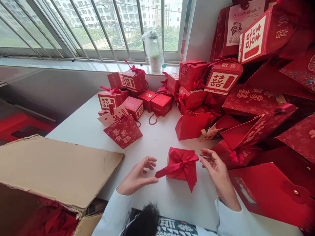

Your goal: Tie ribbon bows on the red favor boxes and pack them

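In front of me on the white table (152,200) sits a small red gift box (172,155), its top tied with a red ribbon bow (183,164). One ribbon tail stretches left, the other hangs over the near side. My left hand (137,175) is open to the left of the box, thumb at the left tail's tip; whether they touch I cannot tell. To the right of the box my right hand (216,168) is open as well, fingers loosely curled and apart from the bow.
A heap of red gift boxes and bags (246,98) fills the right side. Several smaller boxes (133,80) stand at the back, near an open-topped bag (123,131). An open cardboard box (61,170) with red items inside is at lower left. A plastic-wrapped bottle (154,52) stands on the windowsill.
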The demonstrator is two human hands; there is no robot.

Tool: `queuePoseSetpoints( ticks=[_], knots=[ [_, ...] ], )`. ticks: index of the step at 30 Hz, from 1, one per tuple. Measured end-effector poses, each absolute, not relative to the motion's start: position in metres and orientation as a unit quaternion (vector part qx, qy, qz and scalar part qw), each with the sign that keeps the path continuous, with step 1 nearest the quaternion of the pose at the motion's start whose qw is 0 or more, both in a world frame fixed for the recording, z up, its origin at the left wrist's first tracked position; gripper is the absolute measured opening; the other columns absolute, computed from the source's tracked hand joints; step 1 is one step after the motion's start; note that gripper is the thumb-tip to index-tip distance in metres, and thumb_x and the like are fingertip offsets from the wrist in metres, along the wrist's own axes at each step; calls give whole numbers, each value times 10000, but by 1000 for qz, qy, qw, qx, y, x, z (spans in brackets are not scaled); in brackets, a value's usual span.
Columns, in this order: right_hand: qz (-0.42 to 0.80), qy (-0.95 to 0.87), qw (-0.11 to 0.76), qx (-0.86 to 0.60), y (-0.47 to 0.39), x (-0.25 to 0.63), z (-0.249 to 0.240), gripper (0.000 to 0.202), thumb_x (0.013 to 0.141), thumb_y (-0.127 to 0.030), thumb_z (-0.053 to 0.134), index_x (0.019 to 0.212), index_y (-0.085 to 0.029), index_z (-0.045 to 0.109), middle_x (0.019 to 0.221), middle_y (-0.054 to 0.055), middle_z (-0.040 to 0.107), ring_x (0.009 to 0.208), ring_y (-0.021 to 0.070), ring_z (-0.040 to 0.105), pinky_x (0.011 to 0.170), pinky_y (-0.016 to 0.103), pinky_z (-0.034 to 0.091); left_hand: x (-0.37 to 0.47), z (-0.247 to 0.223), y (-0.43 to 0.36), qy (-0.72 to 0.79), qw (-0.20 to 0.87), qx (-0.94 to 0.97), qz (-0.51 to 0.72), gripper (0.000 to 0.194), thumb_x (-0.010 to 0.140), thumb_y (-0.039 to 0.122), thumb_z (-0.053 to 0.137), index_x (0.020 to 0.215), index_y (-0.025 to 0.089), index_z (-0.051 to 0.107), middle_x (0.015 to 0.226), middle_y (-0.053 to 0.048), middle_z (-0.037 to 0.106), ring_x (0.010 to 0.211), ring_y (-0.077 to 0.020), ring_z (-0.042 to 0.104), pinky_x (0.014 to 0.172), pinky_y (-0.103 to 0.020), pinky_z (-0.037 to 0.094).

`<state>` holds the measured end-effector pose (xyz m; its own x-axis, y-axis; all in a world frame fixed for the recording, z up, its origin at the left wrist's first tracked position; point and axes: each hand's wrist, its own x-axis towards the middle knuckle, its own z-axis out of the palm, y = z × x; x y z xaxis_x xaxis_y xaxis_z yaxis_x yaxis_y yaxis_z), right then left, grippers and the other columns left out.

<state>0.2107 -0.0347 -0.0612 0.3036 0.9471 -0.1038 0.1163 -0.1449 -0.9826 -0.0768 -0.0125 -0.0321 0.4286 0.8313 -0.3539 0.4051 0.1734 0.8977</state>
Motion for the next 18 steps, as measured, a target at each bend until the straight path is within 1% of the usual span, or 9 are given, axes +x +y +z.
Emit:
queuePoseSetpoints(
  ticks=[2, 3, 5, 7, 9, 10, 12, 14, 18],
  knots=[
    [438, -468, 449, -622, -43, 220, -65, 399, 772, -333, 622, 1155, -242, 559, 1191, 83, 579, 987, 222, 583, 815, 370, 498, -74, -31, -11, 493, 538, 658, 186, 790, 621, 414, 793, 1297, 259, 416, 1280, -113, 495, 1168, -264, 459, 948, -395, 388],
    [452, -488, 429, -611, -48, 224, -67, 458, 758, -302, 631, 1204, -259, 536, 1265, 82, 546, 1052, 237, 568, 859, 395, 490, -72, -32, -9, 475, 533, 674, 191, 896, 593, 413, 813, 1354, 274, 359, 1354, -125, 437, 1235, -283, 405, 985, -415, 369],
    [481, -520, 396, -584, -56, 228, -70, 645, 720, -232, 655, 1325, -300, 441, 1384, 70, 459, 1189, 257, 503, 957, 439, 444, -64, -37, -5, 432, 537, 694, 206, 1060, 569, 425, 827, 1434, 279, 232, 1456, -146, 316, 1317, -304, 318, 1033, -441, 339],
    [497, -542, 367, -570, -61, 226, -71, 855, 666, -174, 688, 1413, -337, 308, 1460, 53, 371, 1306, 259, 394, 1055, 462, 346, -56, -44, 1, 399, 534, 713, 218, 1177, 553, 441, 833, 1472, 258, 121, 1501, -166, 230, 1357, -316, 263, 1071, -461, 299],
    [502, -558, 341, -566, -62, 220, -70, 1018, 612, -140, 718, 1454, -352, 186, 1496, 48, 309, 1366, 250, 297, 1101, 459, 267, -49, -52, 6, 381, 525, 728, 222, 1251, 537, 455, 838, 1485, 234, 53, 1521, -179, 181, 1384, -327, 217, 1107, -477, 242],
    [503, -563, 334, -564, -61, 216, -68, 1071, 595, -132, 726, 1463, -349, 138, 1499, 54, 300, 1377, 248, 275, 1106, 457, 254, -46, -56, 8, 375, 521, 733, 223, 1269, 530, 461, 839, 1488, 227, 40, 1526, -178, 169, 1393, -332, 199, 1119, -484, 219],
    [507, -572, 333, -552, -57, 207, -63, 1129, 579, -122, 731, 1473, -332, 74, 1481, 77, 325, 1365, 253, 298, 1091, 460, 277, -41, -61, 11, 369, 519, 739, 221, 1274, 517, 465, 843, 1489, 239, 51, 1529, -159, 179, 1396, -339, 194, 1130, -494, 197],
    [502, -580, 346, -540, -52, 200, -60, 1135, 576, -117, 731, 1474, -321, 68, 1445, 87, 380, 1325, 267, 364, 1059, 472, 324, -38, -64, 12, 372, 519, 737, 224, 1248, 510, 447, 852, 1485, 262, 96, 1514, -136, 239, 1382, -341, 234, 1132, -498, 199],
    [467, -597, 371, -536, -46, 196, -63, 1044, 587, -115, 725, 1448, -347, 183, 1385, 60, 468, 1266, 282, 443, 1015, 475, 382, -35, -66, 13, 379, 516, 727, 249, 1177, 499, 381, 870, 1466, 262, 210, 1442, -128, 373, 1331, -333, 336, 1121, -471, 251]
  ],
)
